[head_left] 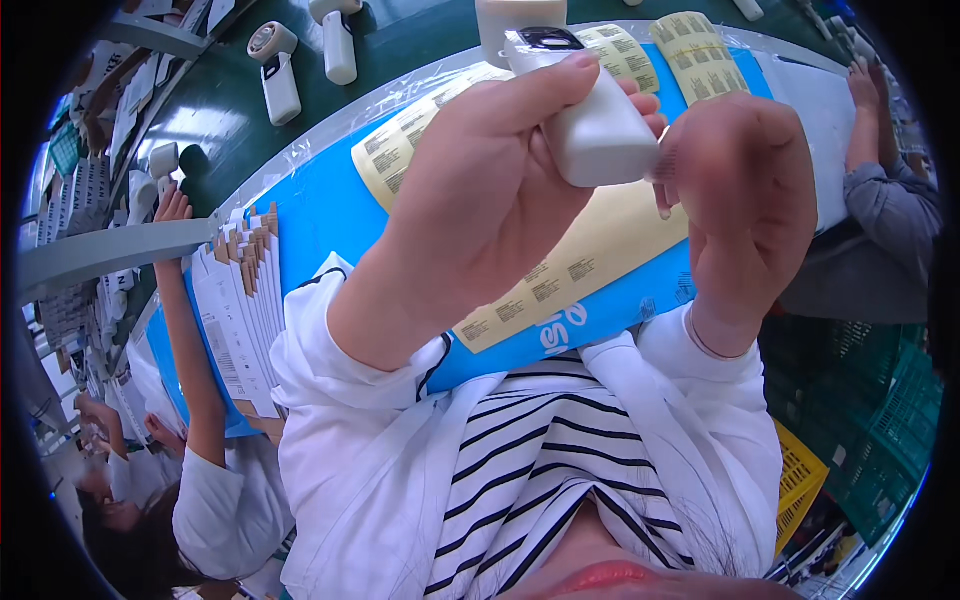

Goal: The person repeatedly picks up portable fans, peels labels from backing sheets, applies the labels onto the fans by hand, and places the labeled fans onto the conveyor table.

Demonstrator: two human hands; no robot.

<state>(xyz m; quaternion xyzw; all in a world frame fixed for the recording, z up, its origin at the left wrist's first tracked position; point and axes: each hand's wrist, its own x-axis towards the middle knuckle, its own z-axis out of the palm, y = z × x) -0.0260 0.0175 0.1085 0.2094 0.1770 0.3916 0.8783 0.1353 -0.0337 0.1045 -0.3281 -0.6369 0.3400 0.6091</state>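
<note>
Two bare hands up front now! Left hand [480,200], twelve o'clock: fingers wrapped round a white, rounded plastic handheld device [610,140] at one o'clock, thumb laid along its upper face. And the right hand [750,190], at two o'clock, has its fingers curled in right beside the device's blunt end; it's blurred there, so whether they touch or pinch anything, I cannot tell. Underneath, a cream sheet of small printed labels [630,245] lies across a glossy blue plastic sheet [320,190]. Over to nine o'clock: a stack of folded white cardboard cartons [240,325] next to a co-worker's forearm [185,330]. Further out, towards eleven, a white round-headed handheld device [283,92] lies on the dark green table [410,45].
</note>
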